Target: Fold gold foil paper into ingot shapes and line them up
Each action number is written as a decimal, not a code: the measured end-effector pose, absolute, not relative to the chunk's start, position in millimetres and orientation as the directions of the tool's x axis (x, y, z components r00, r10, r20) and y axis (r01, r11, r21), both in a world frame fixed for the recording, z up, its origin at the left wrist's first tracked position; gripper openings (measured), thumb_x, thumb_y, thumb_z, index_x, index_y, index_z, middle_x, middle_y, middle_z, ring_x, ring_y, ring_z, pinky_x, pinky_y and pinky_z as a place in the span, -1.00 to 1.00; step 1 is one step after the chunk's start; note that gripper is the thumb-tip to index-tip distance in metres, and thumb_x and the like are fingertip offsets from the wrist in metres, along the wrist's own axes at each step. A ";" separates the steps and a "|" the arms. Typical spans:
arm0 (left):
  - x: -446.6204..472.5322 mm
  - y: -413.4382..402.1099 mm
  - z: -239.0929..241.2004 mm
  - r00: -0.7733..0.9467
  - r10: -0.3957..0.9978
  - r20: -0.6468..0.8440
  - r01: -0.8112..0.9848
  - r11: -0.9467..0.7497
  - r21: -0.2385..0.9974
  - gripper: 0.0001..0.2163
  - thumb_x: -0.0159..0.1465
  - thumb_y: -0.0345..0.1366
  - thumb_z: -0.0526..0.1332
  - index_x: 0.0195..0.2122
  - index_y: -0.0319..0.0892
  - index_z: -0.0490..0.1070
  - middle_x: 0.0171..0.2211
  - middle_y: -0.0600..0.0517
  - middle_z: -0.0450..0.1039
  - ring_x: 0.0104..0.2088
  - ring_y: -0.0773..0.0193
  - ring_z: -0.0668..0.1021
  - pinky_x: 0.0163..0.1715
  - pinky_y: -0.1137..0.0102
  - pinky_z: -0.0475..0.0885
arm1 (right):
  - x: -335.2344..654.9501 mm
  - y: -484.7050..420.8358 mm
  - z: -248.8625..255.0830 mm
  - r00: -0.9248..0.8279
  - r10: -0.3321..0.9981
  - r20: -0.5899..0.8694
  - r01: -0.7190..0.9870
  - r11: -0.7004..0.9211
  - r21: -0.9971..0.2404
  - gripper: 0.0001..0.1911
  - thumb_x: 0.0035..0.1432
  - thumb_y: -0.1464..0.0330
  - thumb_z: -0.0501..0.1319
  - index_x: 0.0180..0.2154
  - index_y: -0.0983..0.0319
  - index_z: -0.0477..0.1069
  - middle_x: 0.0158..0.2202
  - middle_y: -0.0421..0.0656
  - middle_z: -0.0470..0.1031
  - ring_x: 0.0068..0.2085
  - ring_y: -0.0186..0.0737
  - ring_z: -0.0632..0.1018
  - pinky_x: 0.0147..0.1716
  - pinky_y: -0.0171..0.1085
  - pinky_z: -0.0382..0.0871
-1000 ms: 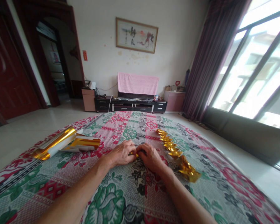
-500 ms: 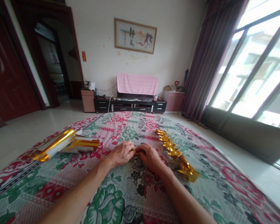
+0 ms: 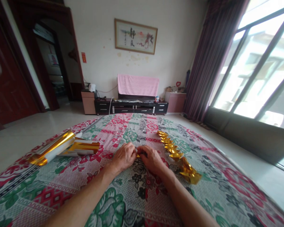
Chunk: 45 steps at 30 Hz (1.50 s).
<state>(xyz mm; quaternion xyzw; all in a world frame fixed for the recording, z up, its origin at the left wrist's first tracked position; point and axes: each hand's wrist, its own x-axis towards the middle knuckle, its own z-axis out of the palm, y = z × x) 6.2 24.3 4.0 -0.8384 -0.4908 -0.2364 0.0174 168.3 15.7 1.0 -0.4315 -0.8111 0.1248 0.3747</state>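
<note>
Gold paper (image 3: pixel 138 155) sits pinched between our left hand (image 3: pixel 123 156) and right hand (image 3: pixel 151 158), fingers curled shut, on the flowery cloth (image 3: pixel 123 201).

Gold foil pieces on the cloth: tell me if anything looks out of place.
Nothing stands out. The folded pieces lie in a row right of the right hand; foil sheets lie left of the left hand.

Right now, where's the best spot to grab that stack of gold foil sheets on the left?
Probably pinch the gold foil sheets at their near right end, coming in from the right. That end lies closest to the left hand, and its edges look lifted off the floral cloth.
</note>
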 end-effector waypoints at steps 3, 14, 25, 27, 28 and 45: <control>6.9 25.1 3.3 0.393 0.820 0.416 0.840 -0.505 0.201 -0.84 0.21 -0.34 0.00 -0.44 -0.19 0.33 -0.38 -0.01 0.35 -0.31 0.26 0.39 -0.28 0.38 0.26 | 168.0 15.0 2.3 -0.348 0.797 0.493 0.598 0.594 -0.538 -0.72 -0.05 0.57 0.07 -0.28 0.22 0.42 -0.34 -0.18 0.49 -0.29 -0.28 0.46 -0.25 -0.34 0.28; 7.1 22.9 6.4 0.386 0.839 0.383 0.845 -0.488 0.218 -0.84 0.20 -0.33 0.01 -0.42 -0.18 0.35 -0.37 0.00 0.36 -0.28 0.26 0.41 -0.26 0.39 0.26 | 175.6 15.7 7.6 -0.366 0.820 0.439 0.592 0.569 -0.571 -0.63 -0.07 0.60 -0.02 -0.30 0.22 0.44 -0.34 -0.21 0.51 -0.32 -0.32 0.48 -0.29 -0.38 0.27; 7.4 23.4 6.1 0.386 0.837 0.388 0.843 -0.490 0.219 -0.85 0.20 -0.33 0.01 -0.43 -0.18 0.34 -0.38 -0.01 0.35 -0.29 0.24 0.40 -0.26 0.37 0.27 | 168.0 13.4 6.6 -0.333 0.826 0.455 0.604 0.557 -0.570 -0.81 -0.02 0.49 0.10 -0.33 0.22 0.42 -0.39 -0.21 0.49 -0.37 -0.32 0.45 -0.34 -0.38 0.26; 7.4 23.3 6.1 0.384 0.834 0.396 0.839 -0.494 0.226 -0.85 0.20 -0.33 0.02 -0.43 -0.18 0.34 -0.38 -0.01 0.36 -0.30 0.24 0.40 -0.26 0.37 0.27 | 167.2 14.8 3.8 -0.329 0.822 0.465 0.607 0.561 -0.563 -0.80 -0.04 0.50 0.11 -0.33 0.22 0.41 -0.38 -0.21 0.49 -0.35 -0.31 0.45 -0.31 -0.37 0.27; 7.4 23.3 5.9 0.381 0.834 0.400 0.838 -0.494 0.231 -0.85 0.20 -0.33 0.02 -0.43 -0.18 0.34 -0.38 -0.02 0.36 -0.30 0.24 0.40 -0.26 0.37 0.28 | 166.8 15.5 2.5 -0.326 0.821 0.469 0.610 0.562 -0.558 -0.80 -0.04 0.50 0.11 -0.32 0.22 0.41 -0.37 -0.20 0.49 -0.34 -0.30 0.46 -0.30 -0.36 0.27; -10.1 33.7 6.6 0.460 0.804 0.377 0.653 -0.594 0.471 -0.87 0.09 -0.41 0.10 -0.48 -0.21 0.44 -0.41 0.02 0.42 -0.36 0.34 0.44 -0.30 0.47 0.33 | 166.0 16.0 -0.5 -0.306 0.832 0.462 0.643 0.538 -0.544 -0.79 -0.07 0.52 0.13 -0.33 0.21 0.39 -0.38 -0.21 0.47 -0.34 -0.30 0.43 -0.31 -0.37 0.24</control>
